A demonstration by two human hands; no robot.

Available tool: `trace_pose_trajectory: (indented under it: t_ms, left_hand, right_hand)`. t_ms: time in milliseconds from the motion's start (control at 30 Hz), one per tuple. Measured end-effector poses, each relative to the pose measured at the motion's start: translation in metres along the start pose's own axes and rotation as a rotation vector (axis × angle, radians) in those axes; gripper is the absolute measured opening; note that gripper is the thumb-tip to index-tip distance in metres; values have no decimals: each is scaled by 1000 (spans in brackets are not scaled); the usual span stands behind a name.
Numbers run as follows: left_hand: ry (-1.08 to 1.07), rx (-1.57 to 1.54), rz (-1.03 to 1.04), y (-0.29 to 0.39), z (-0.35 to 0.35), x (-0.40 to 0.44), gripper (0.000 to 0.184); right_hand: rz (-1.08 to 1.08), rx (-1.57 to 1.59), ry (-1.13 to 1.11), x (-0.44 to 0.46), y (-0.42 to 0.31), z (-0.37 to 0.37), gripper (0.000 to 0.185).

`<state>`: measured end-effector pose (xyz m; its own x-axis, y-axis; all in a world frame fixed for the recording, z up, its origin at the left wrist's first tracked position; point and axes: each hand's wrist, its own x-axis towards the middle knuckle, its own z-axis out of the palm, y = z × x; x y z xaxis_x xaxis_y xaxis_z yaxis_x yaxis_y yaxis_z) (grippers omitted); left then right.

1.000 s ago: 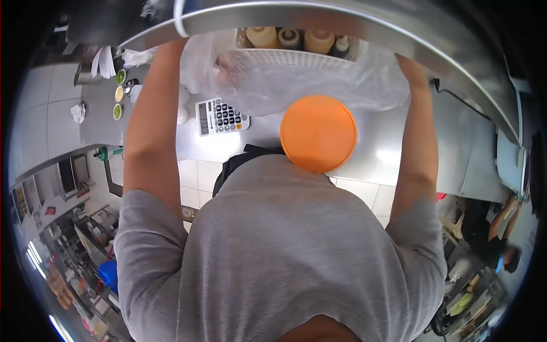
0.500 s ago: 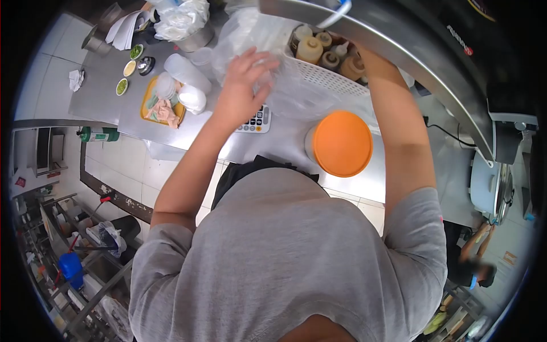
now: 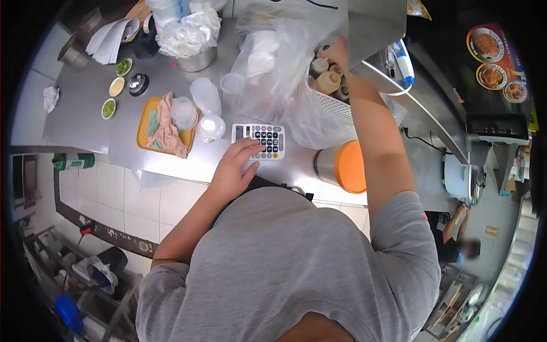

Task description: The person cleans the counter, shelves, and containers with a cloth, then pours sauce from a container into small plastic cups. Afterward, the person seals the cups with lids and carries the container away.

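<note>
The right hand [image 3: 336,52] is at the far end of the white basket [image 3: 335,106], among the tops of its bottles [image 3: 327,83]; a metal panel [image 3: 376,31] and the basket's contents hide part of it, so I cannot tell whether its fingers have closed on anything. The left hand [image 3: 232,171] is over the near edge of the calculator [image 3: 258,141], its fingers loosely bent and a little apart, holding nothing that shows (whether a fingertip presses a key is not clear).

The basket is at the back of the worktop [image 3: 80,111], right of the bag [image 3: 273,71]. It probably serves to keep the bottles bunched and upright, with their tops within reach from above. The left hand seems to rest lightly, perhaps as a prop while the other arm stretches out. The tub [image 3: 326,165], under its orange lid [image 3: 350,166], stands near the front edge, likely so that it can be had quickly.

As for direction, the basket's long side slants from back left to front right, its lower end hidden behind the right forearm. The bottles appear to point upward, long axes roughly vertical. The calculator lies flat, lengthwise across the worktop, display end to the left.
</note>
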<state>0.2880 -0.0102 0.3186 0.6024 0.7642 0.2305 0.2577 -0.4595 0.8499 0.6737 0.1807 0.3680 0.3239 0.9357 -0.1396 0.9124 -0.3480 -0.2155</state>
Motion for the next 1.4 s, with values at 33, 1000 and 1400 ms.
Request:
trace_pose_trajectory:
  t_ms: [33, 1000, 1400]
  left_hand:
    - [-28, -27, 17, -3, -2, 4, 35]
    - [-883, -695, 327, 204, 195, 86, 71]
    - [-330, -67, 201, 283, 339, 104, 67]
  right_hand:
    - [28, 10, -22, -2, -5, -3, 58]
    - [-661, 1326, 308, -416, 115, -82, 63]
    - [85, 533, 54, -467, 270, -177, 46]
